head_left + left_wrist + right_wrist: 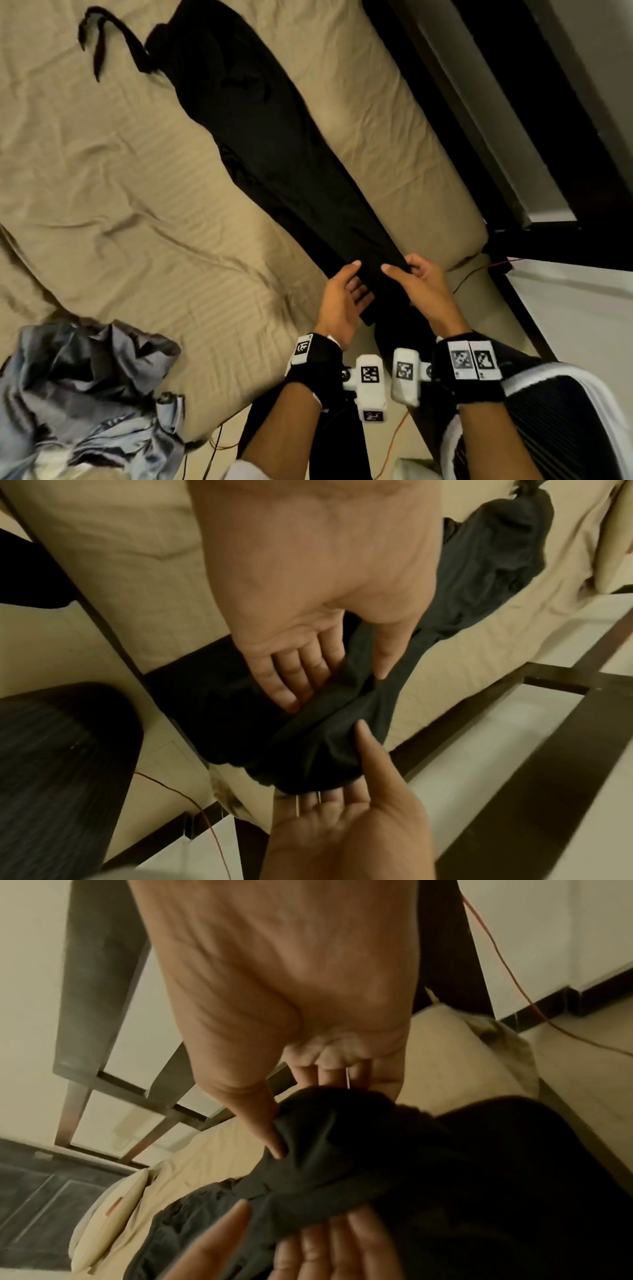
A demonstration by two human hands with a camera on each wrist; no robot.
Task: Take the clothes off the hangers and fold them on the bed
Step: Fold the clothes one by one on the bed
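A long black garment (274, 147) lies stretched across the bed (102, 171), running from its far end, where two thin straps trail off, down to the near corner of the bed. The fabric is so dark that seams and folds barely show, and whether it is trousers or something else cannot be told.

Both hands meet at the garment's near end, at the bed's corner. The right hand (416, 286) pinches that end, thumb on top and fingers underneath; in the right wrist view the fingertips vanish behind the bunched cloth. The left hand (342, 298) has its fingers nearly straight, laid under the same end, with the thumb resting on top of the fabric; the left wrist view shows those fingers (291, 674) half buried in a fold, so how firmly they hold is unclear.

A crumpled grey-blue cloth (85, 394) sits on the bed's near edge, well apart from the garment and cut off by the frame. An orange cable (472, 274) runs along the floor beside the bed's corner. A striped dark-and-white object (555, 418), partly out of frame, is near the right wrist.
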